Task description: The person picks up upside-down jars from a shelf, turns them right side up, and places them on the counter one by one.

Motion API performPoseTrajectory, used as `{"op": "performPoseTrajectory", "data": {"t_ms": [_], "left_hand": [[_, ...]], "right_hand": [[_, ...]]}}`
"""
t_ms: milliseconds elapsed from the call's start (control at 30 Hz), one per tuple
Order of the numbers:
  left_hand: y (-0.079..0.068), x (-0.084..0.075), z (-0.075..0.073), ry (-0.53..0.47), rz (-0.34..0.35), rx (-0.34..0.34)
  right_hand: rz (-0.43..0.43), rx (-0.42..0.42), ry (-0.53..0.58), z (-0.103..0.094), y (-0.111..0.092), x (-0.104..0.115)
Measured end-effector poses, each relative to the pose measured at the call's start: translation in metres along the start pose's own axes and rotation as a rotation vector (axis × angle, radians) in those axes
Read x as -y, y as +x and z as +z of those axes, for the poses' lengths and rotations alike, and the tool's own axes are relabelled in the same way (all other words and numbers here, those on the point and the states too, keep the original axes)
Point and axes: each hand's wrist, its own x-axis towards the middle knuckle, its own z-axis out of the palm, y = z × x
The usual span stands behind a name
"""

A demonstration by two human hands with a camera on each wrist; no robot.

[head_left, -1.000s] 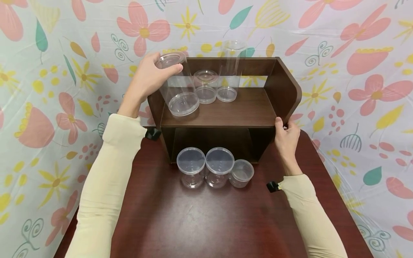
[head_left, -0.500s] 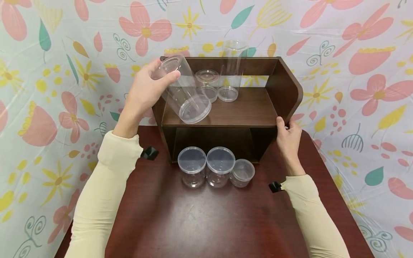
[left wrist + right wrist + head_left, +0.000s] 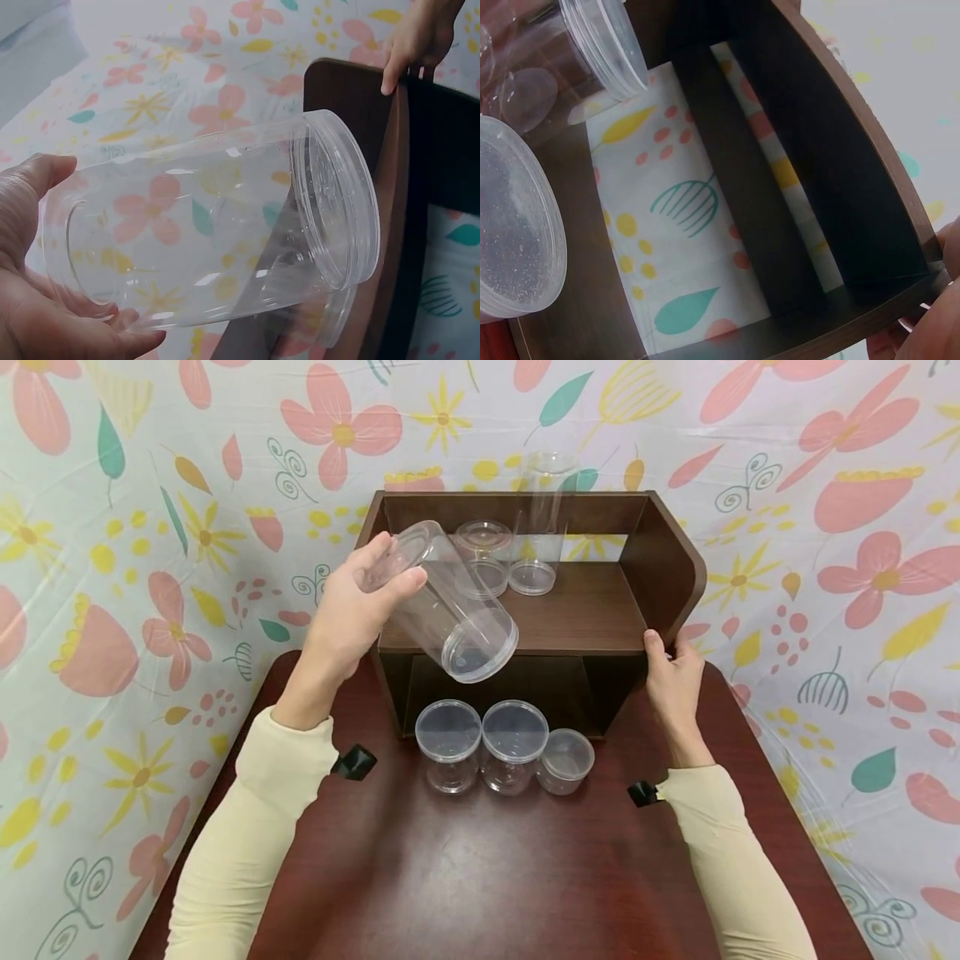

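Observation:
My left hand grips a clear plastic jar by its closed base end, fingers and thumb spread round it. The jar is tilted, its ringed lid end pointing down and right, in front of the brown wooden shelf unit. In the left wrist view the lid end of the jar faces away from the palm. With my right hand I hold the unit's right side at the upper board's front corner, thumb on the front. A short jar and a tall jar stand on the upper board.
On the dark red table, two lidded jars and a smaller tub stand in a row before the unit's lower compartment. A flower-printed cloth hangs behind and at both sides.
My left hand has lifted the jar off the upper board's left part, tipping it and bringing it forward, down and to the right. My right hand keeps its hold on the unit.

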Motion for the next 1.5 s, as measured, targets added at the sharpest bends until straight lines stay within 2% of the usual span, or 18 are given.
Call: {"op": "performPoseTrajectory", "data": {"t_ms": [300,767,900,1133,1333,1433,1500], "left_hand": [[-0.015,0.015,0.011,-0.137,0.004,0.045],[-0.031,0.03,0.029,-0.178,-0.006,0.044],[-0.033,0.035,0.033,-0.196,-0.007,0.044],[-0.035,0.043,0.044,-0.236,-0.008,0.027],[-0.037,0.051,0.049,-0.274,-0.011,0.011],[-0.037,0.056,0.051,-0.294,-0.026,0.002],[-0.038,0.058,0.052,-0.308,-0.033,0.0]], "right_hand": [[0.015,0.006,0.004,-0.001,0.001,0.0],[0.077,0.027,0.099,-0.003,0.006,-0.004],[0.08,0.023,0.096,-0.003,0.013,-0.02],[0.061,0.031,0.105,-0.006,0.002,-0.008],[0.062,0.012,0.1,-0.015,-0.001,-0.033],[0.084,-0.01,0.13,-0.02,-0.007,-0.038],[0.096,-0.029,0.193,-0.023,-0.013,-0.039]]}}
